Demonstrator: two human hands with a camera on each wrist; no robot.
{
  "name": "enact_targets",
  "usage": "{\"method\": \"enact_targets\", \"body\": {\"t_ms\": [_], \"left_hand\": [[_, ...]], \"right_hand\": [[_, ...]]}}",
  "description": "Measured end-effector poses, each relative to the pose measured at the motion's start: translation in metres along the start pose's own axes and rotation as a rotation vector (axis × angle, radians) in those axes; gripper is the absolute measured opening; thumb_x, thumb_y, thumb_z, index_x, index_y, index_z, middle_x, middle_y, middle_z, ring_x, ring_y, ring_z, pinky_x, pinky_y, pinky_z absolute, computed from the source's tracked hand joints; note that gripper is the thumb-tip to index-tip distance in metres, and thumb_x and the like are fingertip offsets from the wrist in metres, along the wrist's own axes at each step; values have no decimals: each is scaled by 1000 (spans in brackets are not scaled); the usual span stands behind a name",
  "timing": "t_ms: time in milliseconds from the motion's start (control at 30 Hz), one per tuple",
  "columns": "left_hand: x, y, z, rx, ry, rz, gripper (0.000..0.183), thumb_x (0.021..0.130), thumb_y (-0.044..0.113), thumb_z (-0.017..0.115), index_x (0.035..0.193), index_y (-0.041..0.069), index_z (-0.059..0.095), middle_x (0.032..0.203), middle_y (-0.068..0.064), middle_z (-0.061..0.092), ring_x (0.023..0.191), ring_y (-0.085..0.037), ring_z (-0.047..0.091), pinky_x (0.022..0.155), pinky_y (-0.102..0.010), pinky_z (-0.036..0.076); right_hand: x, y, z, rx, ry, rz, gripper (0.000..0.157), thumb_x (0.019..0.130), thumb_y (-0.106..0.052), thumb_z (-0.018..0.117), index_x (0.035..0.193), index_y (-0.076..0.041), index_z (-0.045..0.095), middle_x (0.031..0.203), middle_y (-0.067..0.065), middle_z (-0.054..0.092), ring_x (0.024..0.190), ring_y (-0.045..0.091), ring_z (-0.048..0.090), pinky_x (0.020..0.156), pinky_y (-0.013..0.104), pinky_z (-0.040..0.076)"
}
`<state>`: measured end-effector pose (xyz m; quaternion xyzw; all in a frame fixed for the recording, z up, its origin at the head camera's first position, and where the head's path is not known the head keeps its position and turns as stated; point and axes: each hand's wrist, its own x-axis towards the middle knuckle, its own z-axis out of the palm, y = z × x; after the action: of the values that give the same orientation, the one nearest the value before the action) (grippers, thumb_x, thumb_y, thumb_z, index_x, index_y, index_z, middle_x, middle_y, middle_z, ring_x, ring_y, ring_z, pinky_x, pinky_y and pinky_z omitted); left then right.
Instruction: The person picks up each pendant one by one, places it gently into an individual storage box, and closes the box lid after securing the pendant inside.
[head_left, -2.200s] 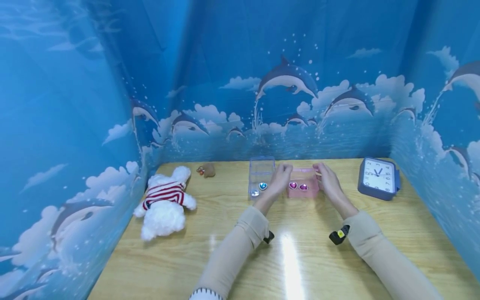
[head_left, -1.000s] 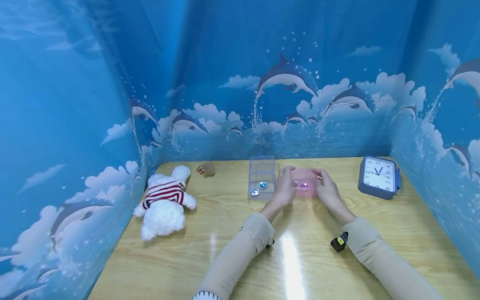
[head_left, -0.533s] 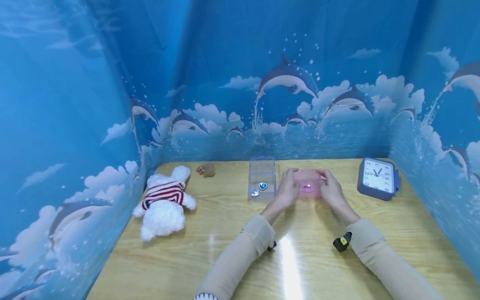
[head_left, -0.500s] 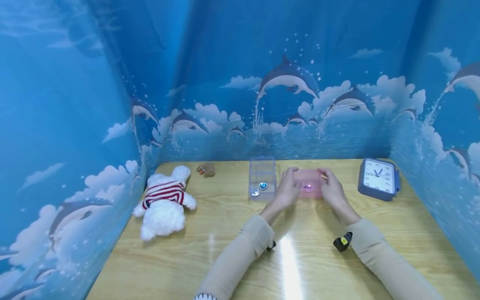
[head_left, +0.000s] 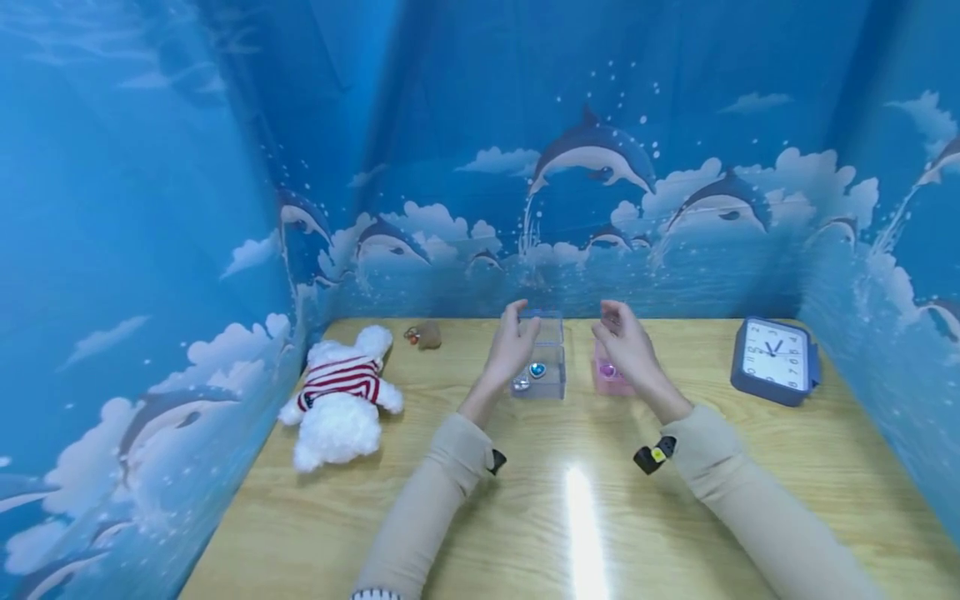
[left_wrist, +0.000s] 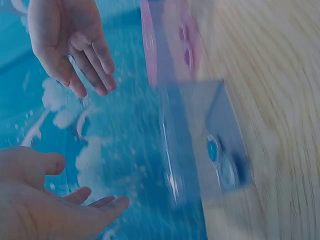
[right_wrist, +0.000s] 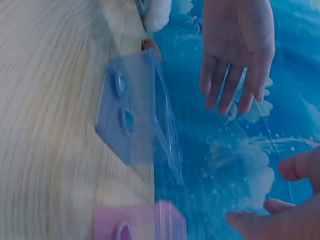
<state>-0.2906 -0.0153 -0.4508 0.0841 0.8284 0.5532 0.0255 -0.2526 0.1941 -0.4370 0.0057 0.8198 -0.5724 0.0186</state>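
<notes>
My left hand (head_left: 512, 348) hovers with straight, spread fingers beside the see-through bluish box (head_left: 553, 385), holding nothing. That box's lid (right_wrist: 171, 142) stands raised at the back. Inside lie a blue heart-shaped jewel (head_left: 537, 370) and a clear jewel (head_left: 521, 382). Over the pink see-through box (head_left: 613, 387) is my right hand (head_left: 632, 346), its fingers loosely extended and holding nothing; it partly hides the box. The pink box's lid looks down, and pink jewels (left_wrist: 188, 57) show through its wall. In both wrist views the palms face each other, apart from the boxes.
A white plush toy (head_left: 339, 417) in a red-striped shirt lies at the left of the wooden table (head_left: 525, 517). Behind it sits a small brown item (head_left: 429, 335) with orange beads. A blue square clock (head_left: 776, 358) stands at right. Dolphin-print cloth (head_left: 450, 125) walls the table.
Both hands have let go of the pink box and lifted; the left moved left to the bluish box. Earlier, the pink lid appears to have come down. The head view has shifted slightly.
</notes>
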Motion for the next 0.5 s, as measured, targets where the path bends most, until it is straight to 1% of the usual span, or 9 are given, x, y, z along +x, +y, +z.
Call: {"method": "enact_targets", "body": {"t_ms": [100,200,300,367,433,500], "left_hand": [[6,-11,-9,5,13,-43,63,112,39,47,163,6,31,170,-18,34,157,-37,37,130,-53,34],[8,-20,-14,2,16,-98,66,112,41,46,163,3,30,170,-21,34,156,-39,37,130,-52,34],[6,-27,-16,-20,4,-172,70,111,47,46,164,4,29,170,-23,34,157,-41,36,130,-55,33],[5,-30,-17,-45,-4,-215,73,110,50,46,164,4,28,169,-24,34,157,-42,35,130,-56,33],[4,-32,-18,-73,-12,-253,74,110,50,47,165,5,25,168,-26,34,156,-44,35,130,-58,33],[4,-33,-19,-94,-16,-273,74,110,46,49,166,5,22,167,-28,35,154,-45,37,129,-58,33]], "right_hand": [[8,-3,17,-4,-93,54,75,112,-40,46,169,-8,8,176,23,15,163,41,20,132,59,25],[16,-2,31,5,-155,102,83,112,-49,43,170,-8,-1,177,24,7,165,42,13,133,61,22],[22,2,41,28,-170,129,87,111,-54,40,169,-6,-4,176,26,5,164,44,11,133,64,18],[25,4,46,55,-171,151,88,111,-55,39,168,-5,-6,176,27,4,164,45,11,133,64,15],[27,6,49,71,-169,168,88,111,-53,39,168,-4,-7,175,28,5,163,47,13,133,63,15],[28,7,52,84,-169,186,88,112,-52,40,168,-4,-8,175,29,4,163,47,14,134,62,16]]}}
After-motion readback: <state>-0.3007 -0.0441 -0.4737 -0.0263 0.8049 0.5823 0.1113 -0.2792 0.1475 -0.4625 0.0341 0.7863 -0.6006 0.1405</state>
